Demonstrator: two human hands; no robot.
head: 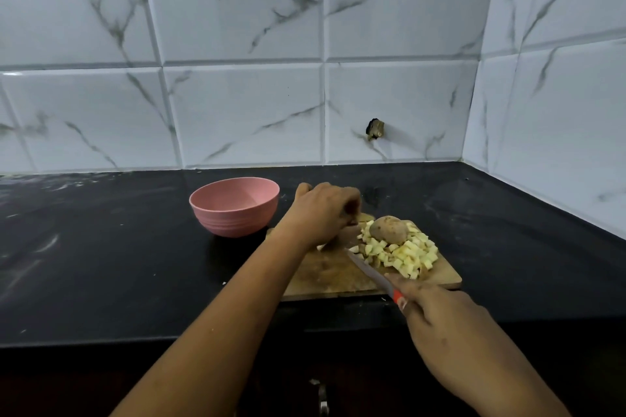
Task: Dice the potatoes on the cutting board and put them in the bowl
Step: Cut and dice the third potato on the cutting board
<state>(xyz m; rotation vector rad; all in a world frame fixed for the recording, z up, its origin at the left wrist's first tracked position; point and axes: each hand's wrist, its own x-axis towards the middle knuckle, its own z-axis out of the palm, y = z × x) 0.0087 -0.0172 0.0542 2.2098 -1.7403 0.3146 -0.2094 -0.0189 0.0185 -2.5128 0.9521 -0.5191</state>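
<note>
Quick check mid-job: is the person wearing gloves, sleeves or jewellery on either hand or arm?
No. The left hand and right hand are bare: no gloves, rings, watch or bracelet visible. No sleeve reaches into view on either arm. A few small dark specks mark the right hand's back.

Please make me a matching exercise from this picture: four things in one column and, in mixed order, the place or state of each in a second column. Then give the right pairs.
Things
1. pink bowl
2. whole potato
3. knife
4. diced pieces

Places or states
A. held in the right hand
B. heaped on the cutting board
C. empty, on the counter
D. skin on, uncut

Pairs: 1-C, 2-D, 3-A, 4-B
</note>
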